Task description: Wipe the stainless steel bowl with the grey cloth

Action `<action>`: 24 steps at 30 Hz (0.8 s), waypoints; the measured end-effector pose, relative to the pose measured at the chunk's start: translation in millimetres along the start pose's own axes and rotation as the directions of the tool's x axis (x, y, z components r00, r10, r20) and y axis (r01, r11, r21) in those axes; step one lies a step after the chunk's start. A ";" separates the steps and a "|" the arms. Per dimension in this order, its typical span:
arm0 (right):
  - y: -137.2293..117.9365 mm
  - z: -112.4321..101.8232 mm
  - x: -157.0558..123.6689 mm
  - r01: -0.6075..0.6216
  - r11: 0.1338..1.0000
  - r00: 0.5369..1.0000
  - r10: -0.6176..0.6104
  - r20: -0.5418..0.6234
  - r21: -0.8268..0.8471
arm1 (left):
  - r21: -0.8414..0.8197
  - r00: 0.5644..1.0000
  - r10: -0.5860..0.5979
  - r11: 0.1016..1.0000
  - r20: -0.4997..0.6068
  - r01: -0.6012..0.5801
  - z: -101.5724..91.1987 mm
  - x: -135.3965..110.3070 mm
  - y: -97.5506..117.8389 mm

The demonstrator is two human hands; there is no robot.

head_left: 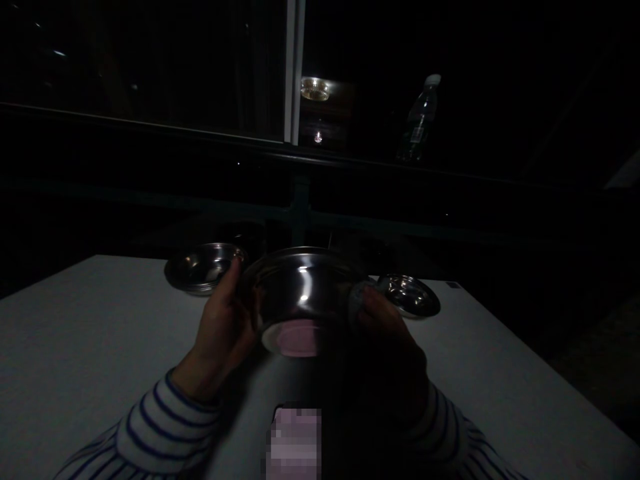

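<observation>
I hold a shiny steel bowl (pixel 300 293) up over the white table (pixel 90 333), tilted so its outside and flat base face me. My left hand (pixel 223 327) grips the bowl's left rim, thumb raised along the edge. My right hand (pixel 385 320) is in shadow at the bowl's right rim, fingers closed on a small pale cloth or pad (pixel 359 297) pressed against the bowl. Both my sleeves are white with dark stripes.
A second steel bowl (pixel 203 267) sits on the table behind my left hand, and a smaller steel dish (pixel 410 295) lies behind my right. A plastic water bottle (pixel 419 120) stands on a dark ledge at the back. The room is very dark.
</observation>
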State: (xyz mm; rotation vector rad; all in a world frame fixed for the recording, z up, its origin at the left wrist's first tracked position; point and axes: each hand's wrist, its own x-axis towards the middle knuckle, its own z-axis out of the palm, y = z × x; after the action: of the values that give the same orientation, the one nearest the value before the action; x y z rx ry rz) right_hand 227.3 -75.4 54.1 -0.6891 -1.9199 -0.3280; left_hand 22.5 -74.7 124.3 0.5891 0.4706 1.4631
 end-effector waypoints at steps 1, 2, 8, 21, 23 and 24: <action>-3.3 0.1 1.2 0.024 1.000 0.999 -0.024 -0.046 0.008 | 0.008 1.000 0.000 1.000 -0.022 0.000 0.7 -0.2 0.2; -5.9 -0.1 2.6 0.046 0.999 0.995 -0.045 -0.092 0.013 | 0.019 0.999 0.004 1.000 -0.045 -0.003 1.3 -0.3 0.2; -13.1 -5.1 10.8 0.092 0.993 0.975 -0.106 -0.193 -0.078 | 0.088 0.993 0.015 0.996 -0.116 -0.005 -0.7 0.8 -2.2; -23.5 -7.1 18.0 0.357 0.885 0.929 -0.303 0.213 -0.298 | 0.484 0.999 -0.040 0.874 -0.004 0.037 -8.0 0.3 -14.0; -15.2 -7.8 16.8 0.331 0.913 0.941 -0.301 0.155 -0.237 | 0.341 0.996 -0.058 0.937 -0.070 0.078 -7.8 4.1 -8.1; -11.5 -7.8 15.9 0.305 0.930 0.951 -0.288 0.111 -0.205 | 0.287 0.993 -0.056 0.954 -0.101 0.083 -7.6 5.9 -5.8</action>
State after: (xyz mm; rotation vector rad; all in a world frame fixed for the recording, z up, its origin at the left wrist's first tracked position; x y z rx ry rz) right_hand 221.3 -83.5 72.7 -0.5581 -2.0858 -0.7222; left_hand 22.5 -68.3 115.1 0.7320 0.7802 1.3669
